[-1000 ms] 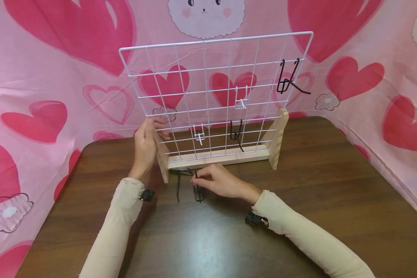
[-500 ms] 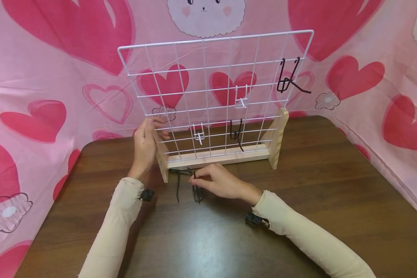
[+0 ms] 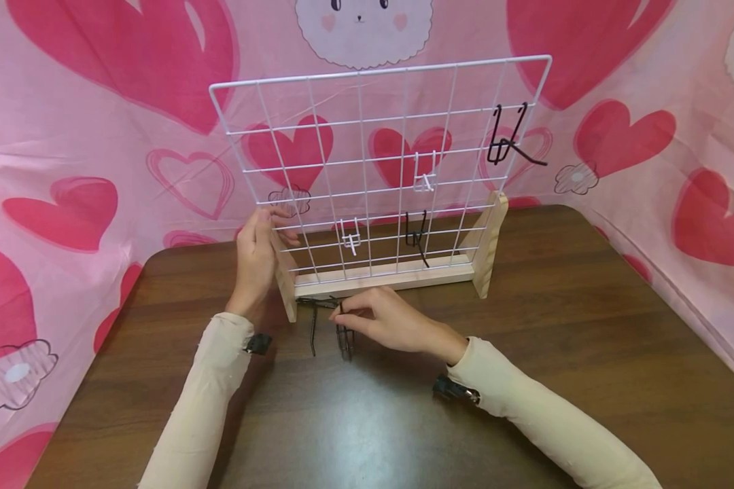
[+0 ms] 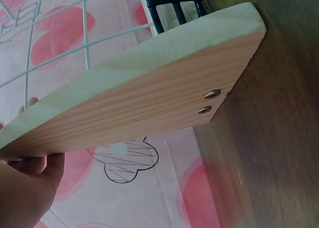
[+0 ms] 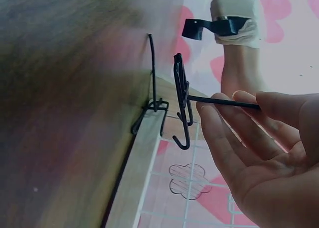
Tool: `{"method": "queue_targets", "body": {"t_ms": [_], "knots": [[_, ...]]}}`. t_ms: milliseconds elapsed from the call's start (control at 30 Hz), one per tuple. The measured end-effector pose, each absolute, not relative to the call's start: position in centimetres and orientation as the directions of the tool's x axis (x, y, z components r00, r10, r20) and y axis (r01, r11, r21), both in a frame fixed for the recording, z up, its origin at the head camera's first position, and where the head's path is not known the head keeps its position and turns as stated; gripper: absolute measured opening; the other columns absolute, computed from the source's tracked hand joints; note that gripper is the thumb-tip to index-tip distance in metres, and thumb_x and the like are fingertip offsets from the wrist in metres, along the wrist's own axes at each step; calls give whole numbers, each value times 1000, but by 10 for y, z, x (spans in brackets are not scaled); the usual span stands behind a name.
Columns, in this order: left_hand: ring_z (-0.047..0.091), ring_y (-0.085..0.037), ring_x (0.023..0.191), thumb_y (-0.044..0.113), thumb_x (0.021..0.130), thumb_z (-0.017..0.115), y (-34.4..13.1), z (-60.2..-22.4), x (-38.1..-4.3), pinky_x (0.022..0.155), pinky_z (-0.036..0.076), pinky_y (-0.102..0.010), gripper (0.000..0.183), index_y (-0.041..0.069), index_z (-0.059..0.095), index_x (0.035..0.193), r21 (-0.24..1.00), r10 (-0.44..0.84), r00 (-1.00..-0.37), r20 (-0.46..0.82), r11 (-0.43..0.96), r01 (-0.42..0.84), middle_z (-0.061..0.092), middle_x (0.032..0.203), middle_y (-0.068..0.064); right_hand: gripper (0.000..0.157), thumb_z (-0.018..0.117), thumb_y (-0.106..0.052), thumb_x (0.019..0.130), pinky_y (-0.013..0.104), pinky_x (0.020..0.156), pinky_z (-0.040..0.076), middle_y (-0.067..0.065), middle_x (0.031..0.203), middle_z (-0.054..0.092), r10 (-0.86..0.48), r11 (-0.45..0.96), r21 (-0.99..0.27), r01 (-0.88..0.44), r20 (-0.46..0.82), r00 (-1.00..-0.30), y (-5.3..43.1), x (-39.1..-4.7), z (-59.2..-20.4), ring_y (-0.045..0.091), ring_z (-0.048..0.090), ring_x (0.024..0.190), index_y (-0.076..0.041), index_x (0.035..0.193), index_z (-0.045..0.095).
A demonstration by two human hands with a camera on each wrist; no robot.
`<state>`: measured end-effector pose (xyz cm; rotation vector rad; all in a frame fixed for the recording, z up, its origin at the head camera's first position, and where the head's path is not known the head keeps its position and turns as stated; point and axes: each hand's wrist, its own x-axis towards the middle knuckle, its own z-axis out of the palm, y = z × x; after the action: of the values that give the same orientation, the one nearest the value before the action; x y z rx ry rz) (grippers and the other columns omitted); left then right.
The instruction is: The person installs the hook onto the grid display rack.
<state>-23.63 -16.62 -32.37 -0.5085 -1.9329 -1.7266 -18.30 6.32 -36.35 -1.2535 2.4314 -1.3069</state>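
Observation:
A white wire grid (image 3: pixel 336 159) stands in a wooden stand (image 3: pixel 379 277). My left hand (image 3: pixel 255 255) grips the stand's left side piece (image 4: pixel 149 93), thumb in front and fingers behind. Low in front of the base, my right hand (image 3: pixel 397 322) pinches a black wire hook (image 5: pixel 181 83) by its straight prong (image 5: pixel 224 101), the double-hook frame pointing away from the fingers. Another black hook (image 5: pixel 154 78) rests against the base near its left end, apart from the held one. Two black hooks (image 3: pixel 506 144) and two white hooks (image 3: pixel 425 180) hang on the grid.
Brown wood-grain table (image 3: pixel 355 421) lies under everything. A pink heart-print cloth (image 3: pixel 128 81) rises close behind the grid and along both sides. The upper right black hook's prong sticks out past the grid's right edge.
The held hook has turned a little in my right fingers, its frame shifting slightly. My right wrist has moved marginally. The left hand and the stand stay put.

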Motion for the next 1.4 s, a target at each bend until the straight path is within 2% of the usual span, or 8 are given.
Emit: {"method": "queue_targets", "body": {"t_ms": [200,567,700,867,1100,1167,1267,1400], "knots": [[67,-26,67,16,109,31,-166,-323,-236,67,59,-38,42,-18,56,111,799,-45,-802,596,132,586,66,77,2,17,60,-15,101,22,85,56,-8,102,74,-706,258,-735,-627,300,-641,65,-180,-355,2,67,93,-12,105,76],[67,-23,66,16,109,32,-167,-322,-236,68,59,-46,39,-11,61,107,800,-47,-801,597,115,589,66,76,0,19,61,-19,101,23,84,56,-7,109,73,-695,256,-714,-652,332,-637,75,-171,-330,0,65,96,-13,112,75],[66,-31,67,16,109,33,-167,-322,-236,68,60,-44,38,-8,62,107,802,-52,-803,594,110,587,66,78,-15,17,63,-18,100,22,70,52,-9,104,73,-679,253,-674,-694,388,-623,78,-170,-321,2,60,80,-14,110,76],[58,-51,73,16,109,32,-167,-322,-236,67,61,-35,38,-8,62,107,806,-56,-805,591,89,585,58,88,-40,15,66,-15,97,22,69,51,-10,103,74,-660,256,-652,-714,421,-622,83,-169,-314,3,64,83,-14,108,77],[67,-21,67,15,109,33,-167,-322,-237,68,60,-44,39,-10,62,108,805,-57,-804,592,80,587,66,87,-21,13,64,-13,98,30,59,46,-13,104,73,-642,280,-607,-744,458,-615,89,-169,-305,4,55,75,-16,100,77],[67,-20,67,15,109,33,-166,-322,-236,66,60,-39,38,-9,62,107,804,-57,-802,594,81,589,68,90,-15,12,66,-13,97,31,59,46,-11,105,73,-630,276,-609,-744,469,-618,92,-168,-303,4,57,77,-15,102,77],[67,-20,67,14,109,33,-166,-324,-238,66,60,-34,37,-7,63,106,803,-57,-802,595,84,590,66,91,-23,15,67,-12,96,29,64,48,-9,108,73,-612,264,-613,-744,490,-620,97,-167,-297,4,64,86,-14,107,77],[67,-23,68,16,109,32,-170,-333,-247,67,60,-39,38,-5,63,106,806,-61,-805,590,91,585,63,90,-30,17,68,-11,95,27,65,48,-7,110,74,-594,244,-604,-759,525,-609,103,-165,-289,5,68,97,-13,110,77]]}}
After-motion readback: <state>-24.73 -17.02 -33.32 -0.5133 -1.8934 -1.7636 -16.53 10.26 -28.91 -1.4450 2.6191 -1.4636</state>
